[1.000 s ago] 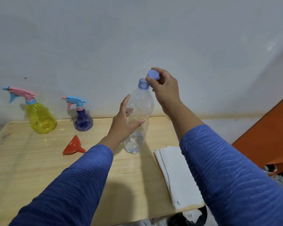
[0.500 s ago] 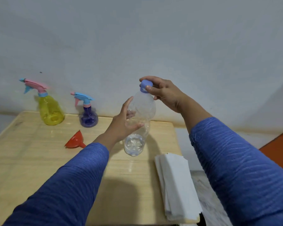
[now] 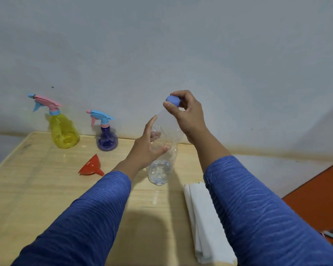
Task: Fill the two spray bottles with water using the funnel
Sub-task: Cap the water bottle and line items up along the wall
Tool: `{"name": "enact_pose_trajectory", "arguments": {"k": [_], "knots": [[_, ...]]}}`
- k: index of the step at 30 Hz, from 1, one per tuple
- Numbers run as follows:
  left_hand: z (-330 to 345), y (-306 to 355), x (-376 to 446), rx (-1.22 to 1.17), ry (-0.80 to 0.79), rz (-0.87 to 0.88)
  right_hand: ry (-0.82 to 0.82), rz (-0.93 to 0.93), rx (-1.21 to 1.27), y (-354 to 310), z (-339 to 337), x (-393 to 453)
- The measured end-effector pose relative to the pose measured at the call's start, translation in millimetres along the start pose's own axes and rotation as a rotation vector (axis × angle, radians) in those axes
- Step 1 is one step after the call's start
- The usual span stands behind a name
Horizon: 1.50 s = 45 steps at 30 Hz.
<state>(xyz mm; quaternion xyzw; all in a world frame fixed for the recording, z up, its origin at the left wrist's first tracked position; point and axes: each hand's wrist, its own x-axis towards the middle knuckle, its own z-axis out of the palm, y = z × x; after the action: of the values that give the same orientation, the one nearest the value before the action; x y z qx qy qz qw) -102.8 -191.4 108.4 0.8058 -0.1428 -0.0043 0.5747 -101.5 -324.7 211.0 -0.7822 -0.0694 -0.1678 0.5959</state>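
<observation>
Head view, left to right: my yellow spray bottle stands at the far left of the table, close to the wall, with the smaller purple spray bottle just beside it. Both have their trigger tops on, so I judge neither is ready to take water yet. Nearer me, the red funnel lies on its side, spout pointing right, apart from both bottles and within easy reach for when I need it. My left hand comes next: its fingers are nearly straight and lie against the side of the clear water bottle, thumb across the front, steadying it upright on the table so it will not tip while the top is worked. Only a little water shows in its base. Above it, my right hand pinches the blue cap between thumb and curled fingers right at the neck; whether the cap is threaded on or just lifted off, I cannot tell. Farthest right, a folded white cloth lies at the table's edge, probably for spills.
</observation>
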Motion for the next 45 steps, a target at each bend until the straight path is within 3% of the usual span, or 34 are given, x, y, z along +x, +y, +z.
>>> {"name": "enact_pose_trajectory", "arguments": {"k": [3, 9, 15, 21, 28, 33, 40, 45], "knots": [[-1, -1, -1, -0.001, -0.009, -0.003, 0.048, 0.039, 0.004, -4, 4, -1], [-1, 0, -1, 0.001, 0.008, -0.009, -0.211, 0.172, 0.090, -3, -9, -3], [1, -1, -2, -0.003, 0.007, -0.014, 0.013, 0.114, 0.155, 2, 0, -7], [1, 0, -3, -0.006, 0.001, -0.013, -0.162, 0.130, 0.128, -1, -7, -5], [2, 0, -3, -0.010, 0.008, -0.008, 0.042, 0.113, 0.106, -1, 4, -9], [1, -1, -3, -0.016, -0.002, -0.010, -0.202, 0.172, 0.149, 0, -12, -6], [2, -2, -2, -0.027, -0.013, -0.017, 0.005, 0.165, 0.183, 5, -1, -7], [2, -2, -1, -0.016, -0.010, -0.018, -0.213, 0.141, 0.167, 3, -13, -4]]}}
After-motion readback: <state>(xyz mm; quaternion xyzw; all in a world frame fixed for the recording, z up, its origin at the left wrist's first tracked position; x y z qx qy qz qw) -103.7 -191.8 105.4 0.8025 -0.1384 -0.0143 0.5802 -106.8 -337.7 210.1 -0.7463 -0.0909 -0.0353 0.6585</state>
